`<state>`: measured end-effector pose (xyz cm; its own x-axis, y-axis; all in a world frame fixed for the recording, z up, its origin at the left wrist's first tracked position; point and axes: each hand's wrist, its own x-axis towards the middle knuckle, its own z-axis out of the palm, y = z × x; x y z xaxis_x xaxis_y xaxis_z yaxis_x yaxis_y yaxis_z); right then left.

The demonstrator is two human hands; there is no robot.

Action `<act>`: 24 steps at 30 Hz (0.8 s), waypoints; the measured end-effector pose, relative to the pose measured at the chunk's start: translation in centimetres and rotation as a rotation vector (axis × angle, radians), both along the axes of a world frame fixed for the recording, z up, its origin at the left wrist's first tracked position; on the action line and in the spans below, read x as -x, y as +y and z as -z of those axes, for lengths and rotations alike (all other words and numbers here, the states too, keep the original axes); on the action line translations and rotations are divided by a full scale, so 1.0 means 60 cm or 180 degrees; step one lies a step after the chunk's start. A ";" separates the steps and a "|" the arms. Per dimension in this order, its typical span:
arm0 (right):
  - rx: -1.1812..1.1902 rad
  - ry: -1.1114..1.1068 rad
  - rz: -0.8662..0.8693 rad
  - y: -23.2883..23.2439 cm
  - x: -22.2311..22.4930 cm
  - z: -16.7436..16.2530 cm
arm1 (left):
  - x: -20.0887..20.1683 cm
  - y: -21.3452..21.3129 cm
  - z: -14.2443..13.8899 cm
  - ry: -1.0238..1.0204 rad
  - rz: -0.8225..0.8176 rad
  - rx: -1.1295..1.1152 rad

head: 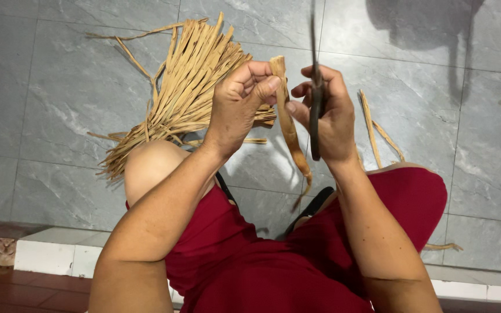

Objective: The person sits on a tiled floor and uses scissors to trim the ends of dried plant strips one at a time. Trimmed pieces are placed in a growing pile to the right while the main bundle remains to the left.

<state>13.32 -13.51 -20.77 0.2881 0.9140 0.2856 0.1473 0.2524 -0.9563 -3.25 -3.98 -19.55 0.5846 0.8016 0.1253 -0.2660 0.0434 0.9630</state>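
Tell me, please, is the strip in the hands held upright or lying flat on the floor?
Upright, roughly: the strip is pinched by the left hand and right hand, hanging clear above the tiled floor.

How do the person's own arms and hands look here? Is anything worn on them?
Both arms are bare from the upper arm down: no sleeves show. The left hand and the right hand wear no gloves, and no ring, watch or bracelet shows on the wrists or fingers. The nails look short and unpainted. The only clothing in view is a dark red garment over the lap.
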 end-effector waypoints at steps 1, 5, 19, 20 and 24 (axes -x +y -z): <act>0.0005 -0.0140 0.0006 -0.001 0.001 0.003 | 0.001 0.000 0.000 0.0043 -0.0030 -0.0007; -0.0119 -0.0301 -0.0004 -0.004 0.007 0.009 | 0.004 0.003 -0.001 -0.0106 0.0026 0.0096; 0.0195 0.0778 -0.0233 -0.007 0.017 0.007 | -0.012 -0.014 0.003 -0.0178 -0.0070 0.0038; 0.0170 0.0676 -0.0160 -0.007 0.018 0.008 | -0.015 -0.015 0.003 -0.0008 -0.0168 -0.0203; 0.0142 0.0211 0.0048 -0.004 0.023 0.013 | -0.019 -0.016 0.007 0.0386 -0.0308 -0.0658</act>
